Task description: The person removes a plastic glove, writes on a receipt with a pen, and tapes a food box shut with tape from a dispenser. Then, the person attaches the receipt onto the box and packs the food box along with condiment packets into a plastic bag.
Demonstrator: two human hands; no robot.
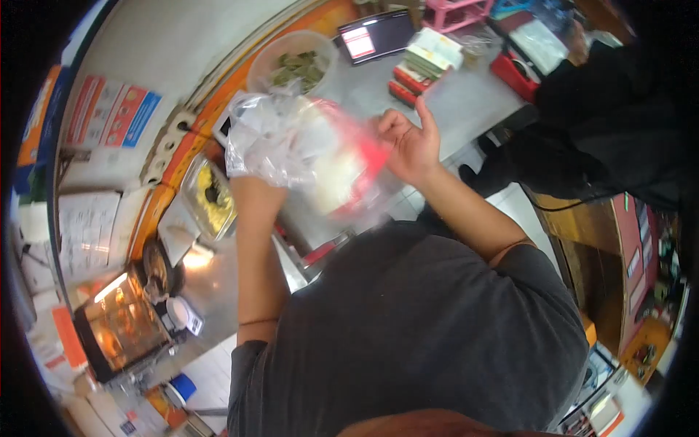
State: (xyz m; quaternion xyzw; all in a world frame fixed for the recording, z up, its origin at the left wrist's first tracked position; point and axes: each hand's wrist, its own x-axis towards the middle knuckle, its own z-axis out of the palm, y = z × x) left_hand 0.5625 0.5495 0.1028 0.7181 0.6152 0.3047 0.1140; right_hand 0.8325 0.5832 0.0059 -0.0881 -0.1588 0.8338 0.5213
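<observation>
1. Left arm. My left forearm (258, 226) rises from the elbow, nearly straight ahead of my torso. My left hand (263, 164) is covered by crumpled clear plastic, so whether it grips or lies loose cannot be told.
2. Right arm. My right forearm (477, 211) slants forward and inward from a bent elbow. My right hand (415, 149) is released: palm turned up towards me, thumb raised apart, fingers partly curled towards the bag. Contact with the bag's blurred red side cannot be made out.
3. Plastic bag (251, 142). It lies around my left hand and reaches across to just beside my right fingers, with white and red areas showing, blurred.
4. Beyond my left hand: a clear tub (329, 54) of green leaves (298, 71). To its left and nearer me: a tray (195, 191) of yellow food (216, 211).
5. Beyond my right hand, on the tabletop (477, 102): stacked boxes (429, 58) and a screen (378, 36). To its right, a person in dark clothing (601, 116).
</observation>
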